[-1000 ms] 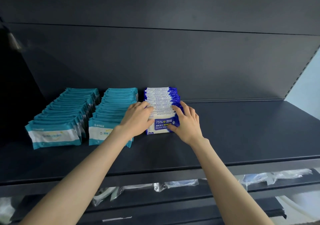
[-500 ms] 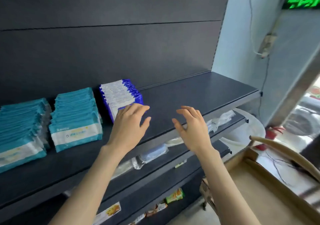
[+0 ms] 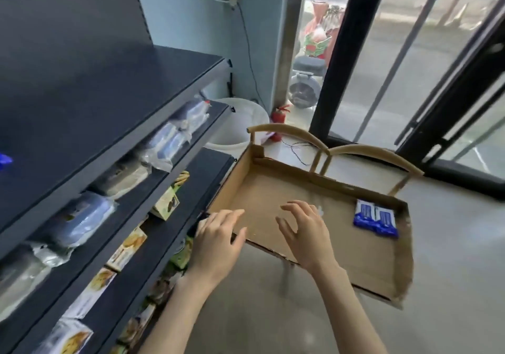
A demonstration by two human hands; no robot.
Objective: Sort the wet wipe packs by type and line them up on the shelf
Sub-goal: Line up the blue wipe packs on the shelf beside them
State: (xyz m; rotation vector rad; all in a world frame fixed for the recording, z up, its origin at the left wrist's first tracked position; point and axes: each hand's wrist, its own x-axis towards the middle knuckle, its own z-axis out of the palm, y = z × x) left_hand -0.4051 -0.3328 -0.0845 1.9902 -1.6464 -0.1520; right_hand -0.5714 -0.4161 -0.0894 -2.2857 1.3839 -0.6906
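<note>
Both hands hang released and empty over the cardboard tray (image 3: 262,189), the left hand (image 3: 218,244) at its near left corner, the right hand (image 3: 303,233) above its middle with fingers loosely bent. In the tray's far right corner lie the blue wet wipe packs (image 3: 375,218), two in number, flat and side by side, touching. They look light, soft and slick-filmed, so a squeeze would likely buckle them. Better to pinch each across its short sides, thumb on top. No pack of another type shows in the tray. The dark shelf (image 3: 109,94) stands left of it.
</note>
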